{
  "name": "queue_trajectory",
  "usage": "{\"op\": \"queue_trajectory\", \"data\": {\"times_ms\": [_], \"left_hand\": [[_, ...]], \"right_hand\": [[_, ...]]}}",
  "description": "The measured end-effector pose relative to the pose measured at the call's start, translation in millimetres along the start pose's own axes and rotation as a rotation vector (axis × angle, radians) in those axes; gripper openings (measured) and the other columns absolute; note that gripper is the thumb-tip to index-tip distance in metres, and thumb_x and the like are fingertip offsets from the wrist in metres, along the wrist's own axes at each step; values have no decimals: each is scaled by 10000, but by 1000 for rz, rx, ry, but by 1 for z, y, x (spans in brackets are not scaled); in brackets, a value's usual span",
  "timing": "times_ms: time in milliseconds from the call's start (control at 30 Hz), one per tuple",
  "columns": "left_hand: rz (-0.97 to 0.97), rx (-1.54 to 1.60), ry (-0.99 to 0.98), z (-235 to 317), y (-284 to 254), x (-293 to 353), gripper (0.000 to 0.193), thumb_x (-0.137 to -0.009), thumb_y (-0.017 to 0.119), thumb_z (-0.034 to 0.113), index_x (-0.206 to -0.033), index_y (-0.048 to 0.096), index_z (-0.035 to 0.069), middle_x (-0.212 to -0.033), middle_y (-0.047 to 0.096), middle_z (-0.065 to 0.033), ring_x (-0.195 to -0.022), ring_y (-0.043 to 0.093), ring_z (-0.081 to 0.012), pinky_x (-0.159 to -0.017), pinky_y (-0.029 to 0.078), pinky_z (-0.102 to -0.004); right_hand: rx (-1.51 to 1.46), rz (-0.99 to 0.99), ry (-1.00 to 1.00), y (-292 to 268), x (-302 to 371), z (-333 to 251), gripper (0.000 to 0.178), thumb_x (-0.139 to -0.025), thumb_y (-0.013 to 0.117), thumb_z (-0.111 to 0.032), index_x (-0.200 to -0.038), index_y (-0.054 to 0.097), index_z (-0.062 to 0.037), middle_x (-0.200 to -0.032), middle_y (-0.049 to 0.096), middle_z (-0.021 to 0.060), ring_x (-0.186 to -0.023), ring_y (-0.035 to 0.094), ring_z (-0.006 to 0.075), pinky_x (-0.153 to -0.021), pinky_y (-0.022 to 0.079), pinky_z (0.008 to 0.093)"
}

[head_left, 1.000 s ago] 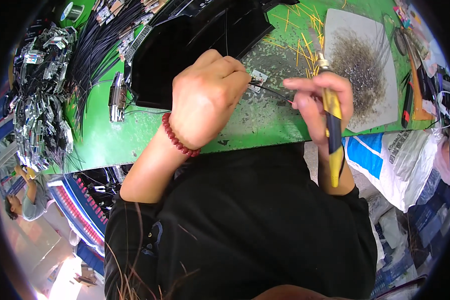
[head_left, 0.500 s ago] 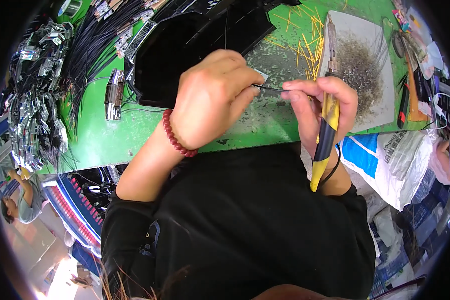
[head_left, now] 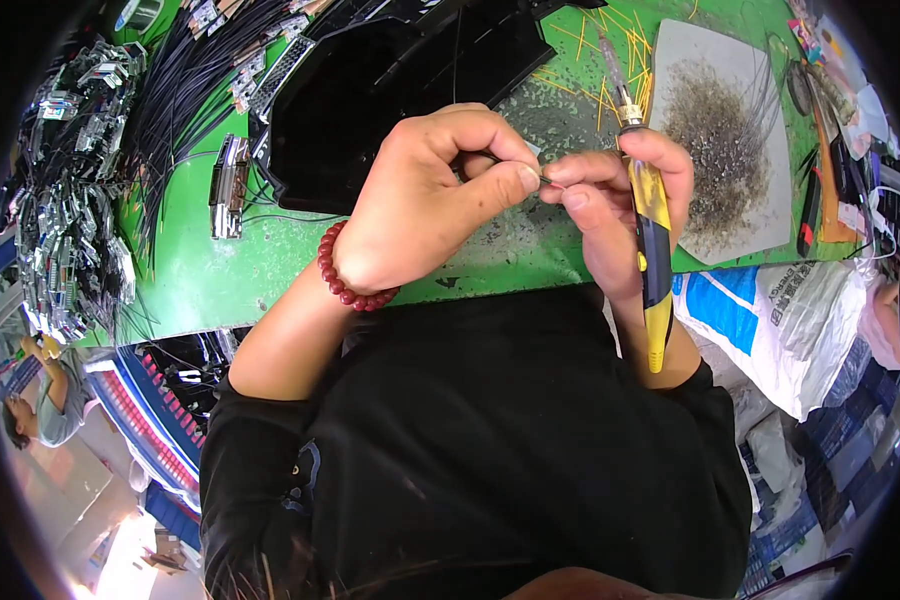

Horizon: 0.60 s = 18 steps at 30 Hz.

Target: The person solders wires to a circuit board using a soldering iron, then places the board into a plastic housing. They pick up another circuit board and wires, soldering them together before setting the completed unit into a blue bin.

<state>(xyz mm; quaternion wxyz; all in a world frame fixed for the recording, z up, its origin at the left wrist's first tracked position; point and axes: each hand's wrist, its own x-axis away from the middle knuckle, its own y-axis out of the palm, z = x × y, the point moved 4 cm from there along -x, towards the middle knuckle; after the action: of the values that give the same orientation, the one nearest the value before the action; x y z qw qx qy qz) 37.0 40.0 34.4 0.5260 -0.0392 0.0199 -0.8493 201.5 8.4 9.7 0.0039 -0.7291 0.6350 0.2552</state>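
Note:
My left hand [head_left: 450, 205], with a red bead bracelet at the wrist, pinches a thin black wire [head_left: 546, 182] between thumb and forefinger. Just right of it, the thumb and forefinger of my right hand [head_left: 615, 190] close on the same wire, so the fingertips almost meet. A yellow-and-black soldering iron [head_left: 653, 215] rests in my right hand too, its metal tip pointing up and away toward the far side. Most of the wire is hidden by my fingers. Behind my left hand lies a large glossy black plastic housing [head_left: 360, 130].
A pale board [head_left: 675, 50] with dark debris lies at the right, beside scattered thin yellow tubes [head_left: 615, 60]. Bundled black cables [head_left: 175, 120] and piled metal connectors [head_left: 75, 215] cover the left. One metal connector [head_left: 228, 188] sits near the housing. White-and-blue sacks [head_left: 780, 320] are below the table edge.
My left hand has moved right, closing the gap to my right fingertips, so less wire shows. The soldering iron has swung, its tip shifting left and its handle end right.

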Motion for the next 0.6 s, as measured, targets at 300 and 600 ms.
{"op": "queue_trajectory", "data": {"times_ms": [300, 600], "left_hand": [[-127, 207, -105, -5, -2, -1, 85, -872, 674, 88, -870, 644, 8, -771, 493, 29, -657, 419, -31, -588, 333, -194], [-166, 271, -133, -8, -2, 0, 122, -881, 678, 119, -887, 629, 7, -809, 501, 19, -705, 447, -41, -607, 353, -193]], "right_hand": [[-135, -17, 32, 1, -1, 2, 504, -812, 642, 105, -1219, 375, -28, -899, 665, 218, -810, 689, 241, -705, 577, 319], [-86, -24, -5, 3, -4, 0, 517, -803, 644, 112, -1222, 376, -25, -898, 668, 224, -797, 692, 248, -692, 578, 320]]}}
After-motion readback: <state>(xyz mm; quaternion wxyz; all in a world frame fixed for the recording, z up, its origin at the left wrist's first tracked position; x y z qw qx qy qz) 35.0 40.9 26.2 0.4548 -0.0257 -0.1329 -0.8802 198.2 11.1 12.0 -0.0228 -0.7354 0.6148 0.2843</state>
